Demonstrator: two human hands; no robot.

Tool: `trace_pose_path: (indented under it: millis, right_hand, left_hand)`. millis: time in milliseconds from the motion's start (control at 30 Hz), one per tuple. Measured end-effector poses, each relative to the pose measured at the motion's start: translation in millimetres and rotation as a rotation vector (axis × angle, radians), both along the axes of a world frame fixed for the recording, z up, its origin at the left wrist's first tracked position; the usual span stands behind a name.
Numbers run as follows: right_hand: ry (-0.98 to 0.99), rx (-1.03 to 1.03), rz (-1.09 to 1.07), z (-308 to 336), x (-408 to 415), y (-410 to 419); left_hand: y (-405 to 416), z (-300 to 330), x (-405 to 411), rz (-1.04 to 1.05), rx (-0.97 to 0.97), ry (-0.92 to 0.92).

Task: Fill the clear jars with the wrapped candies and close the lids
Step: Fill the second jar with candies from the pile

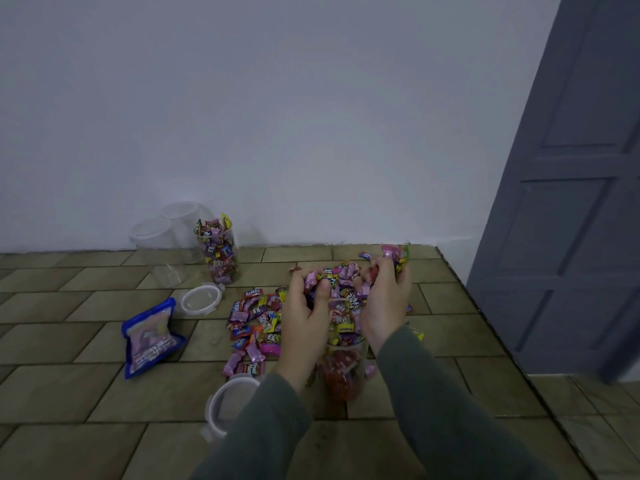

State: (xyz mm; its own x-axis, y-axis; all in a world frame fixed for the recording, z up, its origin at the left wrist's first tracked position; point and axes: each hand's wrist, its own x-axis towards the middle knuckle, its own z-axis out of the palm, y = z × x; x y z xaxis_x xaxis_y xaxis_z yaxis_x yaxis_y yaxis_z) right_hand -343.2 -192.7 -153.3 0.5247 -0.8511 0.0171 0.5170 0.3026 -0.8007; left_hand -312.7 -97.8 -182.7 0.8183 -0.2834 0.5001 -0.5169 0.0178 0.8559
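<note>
A heap of wrapped candies [256, 320] lies on the tiled floor. My left hand [304, 306] and my right hand [386, 303] each grip a bunch of candies, held just above the mouth of a clear jar [343, 368] that stands between my forearms, stuffed with candies. Another candy-filled jar [218, 252] stands open near the wall. Two empty clear jars [162, 244] stand to its left. One clear lid [201, 299] lies flat by the filled jar, and a second lid [225, 403] lies near my left sleeve.
A blue candy bag [150, 337] lies on the floor at the left. A white wall runs along the back. A grey door [568, 188] stands at the right, past the floor's raised edge.
</note>
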Motion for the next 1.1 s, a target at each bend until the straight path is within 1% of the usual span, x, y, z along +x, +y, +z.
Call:
trace_pose_path:
  millis: [167,233,367,467,600,700,800,900,1100]
  right_hand:
    - [0.008,-0.010,-0.003,-0.7,0.0,1.2]
    - [0.024,-0.014,-0.001,-0.8,-1.9,0.9]
    - [0.058,-0.024,0.005,-2.4,-2.5,0.3]
    - [0.055,-0.013,0.014,-3.8,-0.2,-1.1]
    - [0.035,0.003,0.038,-5.4,0.9,-2.0]
    - [0.025,0.017,0.041,-5.8,1.0,-2.7]
    - [0.023,0.029,0.028,-6.4,2.5,-2.7]
    - [0.019,0.033,0.020,-7.5,3.7,-2.9]
    - [0.029,0.003,0.015,-6.6,1.4,-2.7]
  left_hand:
    - [0.5,-1.0,-2.2,-0.080,-0.070,0.048]
    - [1.6,-1.9,-1.9,-0.107,-0.088,0.041]
    - [2.1,-6.3,4.0,-0.170,-0.052,-0.020]
    - [0.8,-5.4,5.0,-0.183,-0.049,-0.002]
    - [-0.6,-2.5,2.7,-0.139,-0.048,0.089]
    - [-0.7,-3.6,4.4,-0.093,-0.017,0.058]
    - [0.9,-2.2,2.8,-0.091,-0.034,0.038]
    - [1.7,0.1,0.7,-0.093,-0.060,0.053]
    - [3.8,-2.7,0.8,-0.095,-0.048,0.075]
